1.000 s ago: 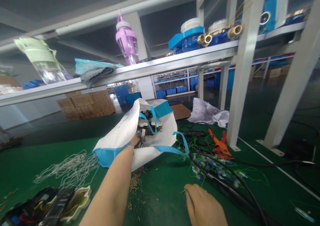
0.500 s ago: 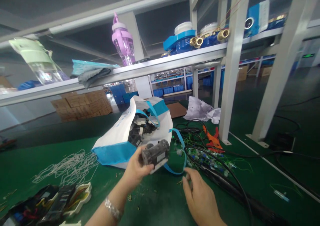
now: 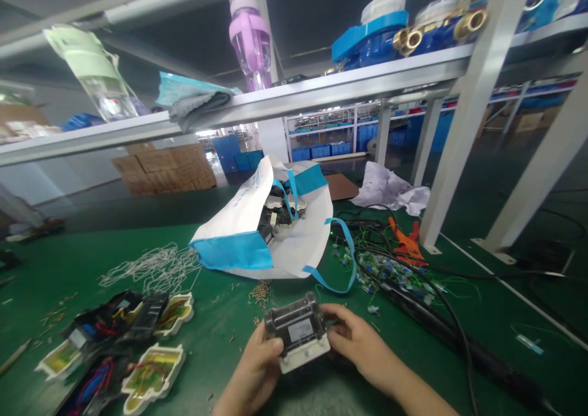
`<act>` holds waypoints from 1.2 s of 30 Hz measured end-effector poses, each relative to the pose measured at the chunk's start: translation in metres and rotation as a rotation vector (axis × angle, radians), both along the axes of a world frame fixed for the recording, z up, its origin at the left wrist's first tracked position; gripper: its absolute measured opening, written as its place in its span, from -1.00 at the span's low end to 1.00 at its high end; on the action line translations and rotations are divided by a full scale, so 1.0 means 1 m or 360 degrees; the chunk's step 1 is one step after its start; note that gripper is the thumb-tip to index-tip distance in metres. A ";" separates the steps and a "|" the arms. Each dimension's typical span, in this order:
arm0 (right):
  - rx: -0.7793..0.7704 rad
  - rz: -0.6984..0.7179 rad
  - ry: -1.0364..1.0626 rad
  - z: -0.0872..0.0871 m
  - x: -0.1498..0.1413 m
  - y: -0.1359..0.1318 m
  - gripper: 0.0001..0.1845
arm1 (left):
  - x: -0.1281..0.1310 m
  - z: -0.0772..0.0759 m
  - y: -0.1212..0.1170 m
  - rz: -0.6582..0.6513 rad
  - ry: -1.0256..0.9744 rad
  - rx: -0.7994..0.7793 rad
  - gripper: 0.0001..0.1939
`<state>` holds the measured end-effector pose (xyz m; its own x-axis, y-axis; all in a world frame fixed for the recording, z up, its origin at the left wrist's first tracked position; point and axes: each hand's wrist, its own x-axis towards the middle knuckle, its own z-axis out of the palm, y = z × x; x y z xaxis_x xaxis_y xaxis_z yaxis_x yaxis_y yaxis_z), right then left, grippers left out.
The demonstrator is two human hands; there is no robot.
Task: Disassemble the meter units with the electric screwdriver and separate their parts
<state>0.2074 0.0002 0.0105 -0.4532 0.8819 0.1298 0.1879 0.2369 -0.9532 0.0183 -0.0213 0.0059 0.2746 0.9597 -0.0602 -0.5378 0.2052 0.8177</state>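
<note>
A black plastic module with a pale label and a white base (image 3: pixel 301 330) is held up between my two hands, low in the middle of the view. My left hand (image 3: pixel 260 364) grips its left end, thumb on the front face. At its right end, the curled fingers of my right hand (image 3: pixel 356 342) take hold too. Beyond it a white and blue bag (image 3: pixel 234 220) lies on its side, its mouth showing several similar dark modules (image 3: pixel 275 214). A small heap of screws (image 3: pixel 260 293) sits between bag and hands.
Opened modules with wires (image 3: pixel 151 373) lie at lower left, near tangled white cord (image 3: pixel 156 266). On the right are a black rod (image 3: pixel 422 318), cables, orange clamps (image 3: pixel 408 244) and small clear-blue pieces (image 3: pixel 390 272). A shelf (image 3: pixel 312 94) with bottles and blue meters crosses above.
My left hand has drawn the module away from the bag, nearer to me. My right hand, earlier apart from it, now grips its right end. The view has shifted.
</note>
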 end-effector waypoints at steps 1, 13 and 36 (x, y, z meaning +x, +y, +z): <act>0.0040 -0.0044 -0.0096 -0.001 -0.001 0.000 -0.60 | 0.000 -0.003 0.001 0.0009 -0.0033 -0.0039 -0.52; 0.0869 -0.0158 -0.1482 0.034 0.014 -0.013 -0.75 | -0.006 -0.004 0.009 0.0237 0.0050 -0.0160 -0.58; 0.0274 0.0044 -0.1496 0.040 -0.001 -0.040 -0.78 | -0.007 -0.004 0.009 0.0339 0.0030 -0.0231 -0.70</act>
<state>0.2064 -0.0402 0.0509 -0.4584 0.8722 -0.1707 0.8512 0.3756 -0.3667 0.0115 -0.0123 0.0021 0.0646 0.9766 -0.2050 -0.5663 0.2050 0.7983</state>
